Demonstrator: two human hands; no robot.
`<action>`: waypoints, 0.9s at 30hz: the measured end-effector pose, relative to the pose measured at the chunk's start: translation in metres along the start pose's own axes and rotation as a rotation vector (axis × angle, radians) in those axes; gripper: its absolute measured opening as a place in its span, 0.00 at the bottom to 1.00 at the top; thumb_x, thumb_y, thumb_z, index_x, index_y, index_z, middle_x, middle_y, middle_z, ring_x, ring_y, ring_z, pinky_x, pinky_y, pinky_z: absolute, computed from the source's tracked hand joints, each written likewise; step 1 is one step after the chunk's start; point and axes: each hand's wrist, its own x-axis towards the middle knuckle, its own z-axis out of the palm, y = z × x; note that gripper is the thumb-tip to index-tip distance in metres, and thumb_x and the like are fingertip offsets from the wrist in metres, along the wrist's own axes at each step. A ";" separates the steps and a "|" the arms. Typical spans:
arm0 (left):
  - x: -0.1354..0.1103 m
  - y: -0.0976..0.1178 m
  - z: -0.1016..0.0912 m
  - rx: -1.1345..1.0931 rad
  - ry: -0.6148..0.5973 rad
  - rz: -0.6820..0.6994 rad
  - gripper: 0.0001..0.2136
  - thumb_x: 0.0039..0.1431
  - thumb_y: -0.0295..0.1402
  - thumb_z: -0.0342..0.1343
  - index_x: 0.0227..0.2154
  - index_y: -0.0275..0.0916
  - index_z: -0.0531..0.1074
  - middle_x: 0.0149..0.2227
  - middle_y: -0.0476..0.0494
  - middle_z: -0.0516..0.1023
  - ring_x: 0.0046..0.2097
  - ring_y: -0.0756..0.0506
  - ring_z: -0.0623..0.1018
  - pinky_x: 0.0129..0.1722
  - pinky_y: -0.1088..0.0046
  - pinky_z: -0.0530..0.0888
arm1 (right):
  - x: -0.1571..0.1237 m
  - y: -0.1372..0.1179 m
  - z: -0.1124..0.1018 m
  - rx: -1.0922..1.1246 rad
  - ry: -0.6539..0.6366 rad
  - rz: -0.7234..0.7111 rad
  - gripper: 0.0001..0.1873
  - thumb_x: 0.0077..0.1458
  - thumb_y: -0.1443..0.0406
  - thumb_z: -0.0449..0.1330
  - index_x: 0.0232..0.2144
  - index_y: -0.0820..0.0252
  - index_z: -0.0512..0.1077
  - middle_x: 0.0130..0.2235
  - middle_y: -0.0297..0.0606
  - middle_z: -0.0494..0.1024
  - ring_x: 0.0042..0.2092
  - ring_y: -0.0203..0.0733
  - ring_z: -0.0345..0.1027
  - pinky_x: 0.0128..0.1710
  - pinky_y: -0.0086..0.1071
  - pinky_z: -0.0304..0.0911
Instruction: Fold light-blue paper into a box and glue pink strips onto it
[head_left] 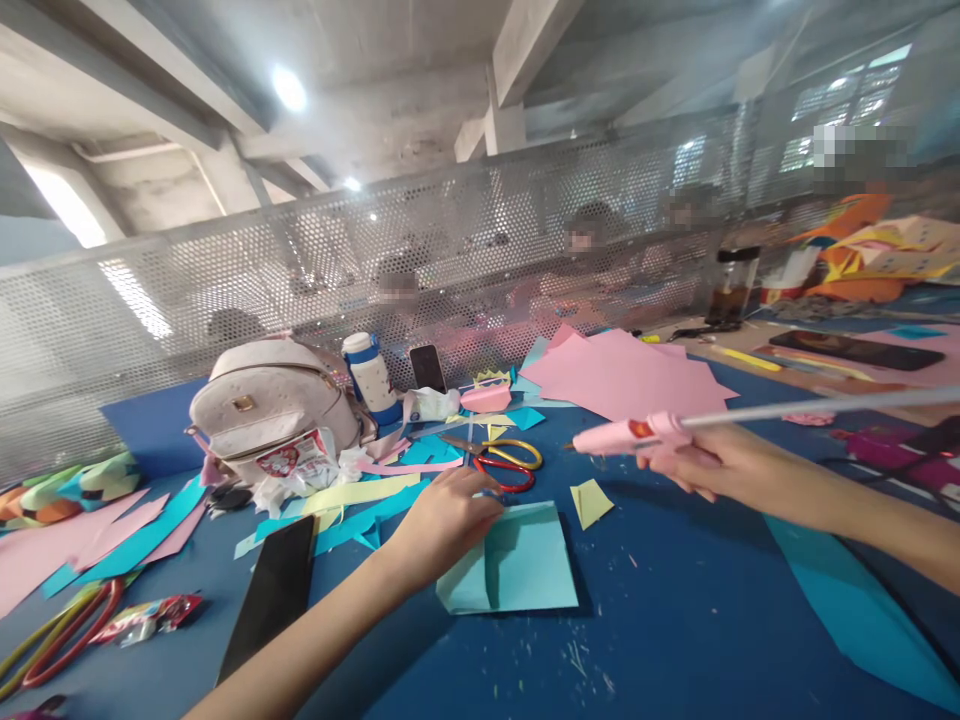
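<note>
My left hand [452,520] lies at the upper left part of a folded light-teal paper [534,570], fingers curled down onto its edge; the fingertips are partly hidden. A flap along the paper's left side is folded over. My right hand [697,465] is wrapped round a pink hot glue gun [619,437], held above the table with its nozzle pointing left. A long whitish glue stick [825,405] runs out of its back end. Between the two hands lies a small pale-yellow paper piece [591,503]. Scissors with red and yellow handles [517,462] rest just beyond my left hand.
On the blue table, a black phone [274,590] lies left of my forearm. A pale backpack [274,400] and a bottle [371,380] stand at the back, before a perforated metal screen [465,230]. Pink sheets [622,375] are piled behind the glue gun. People sit beyond the screen.
</note>
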 end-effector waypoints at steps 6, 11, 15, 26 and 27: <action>-0.009 0.022 0.005 0.139 0.043 0.096 0.07 0.64 0.29 0.55 0.43 0.39 0.77 0.51 0.40 0.78 0.50 0.38 0.77 0.49 0.54 0.74 | 0.028 0.031 0.009 0.322 -0.073 0.159 0.25 0.65 0.51 0.46 0.27 0.62 0.69 0.24 0.40 0.73 0.25 0.36 0.67 0.24 0.29 0.59; -0.026 0.063 0.022 0.333 0.165 0.281 0.16 0.64 0.41 0.55 0.48 0.35 0.74 0.52 0.42 0.79 0.51 0.41 0.78 0.55 0.59 0.73 | 0.045 0.048 0.026 0.338 -0.079 0.179 0.26 0.65 0.51 0.43 0.29 0.64 0.69 0.31 0.46 0.76 0.30 0.38 0.68 0.26 0.28 0.60; -0.041 0.076 0.038 0.458 0.392 0.286 0.11 0.65 0.27 0.50 0.43 0.35 0.77 0.44 0.42 0.83 0.45 0.41 0.80 0.55 0.59 0.71 | 0.053 0.062 0.039 0.305 -0.097 0.225 0.28 0.62 0.47 0.48 0.27 0.65 0.71 0.30 0.48 0.77 0.26 0.37 0.66 0.22 0.29 0.60; -0.067 0.035 0.024 0.404 0.374 0.247 0.12 0.68 0.25 0.49 0.33 0.36 0.77 0.40 0.47 0.83 0.47 0.44 0.80 0.65 0.58 0.61 | 0.030 0.050 0.019 -0.007 -0.112 0.281 0.23 0.64 0.48 0.48 0.37 0.59 0.72 0.33 0.42 0.80 0.32 0.46 0.73 0.31 0.36 0.63; -0.068 0.031 0.023 0.401 0.379 0.242 0.12 0.68 0.26 0.49 0.33 0.36 0.76 0.41 0.47 0.83 0.49 0.45 0.80 0.65 0.58 0.61 | 0.024 0.048 0.016 -0.136 -0.107 0.287 0.22 0.64 0.48 0.48 0.35 0.57 0.72 0.32 0.42 0.80 0.32 0.48 0.74 0.29 0.36 0.60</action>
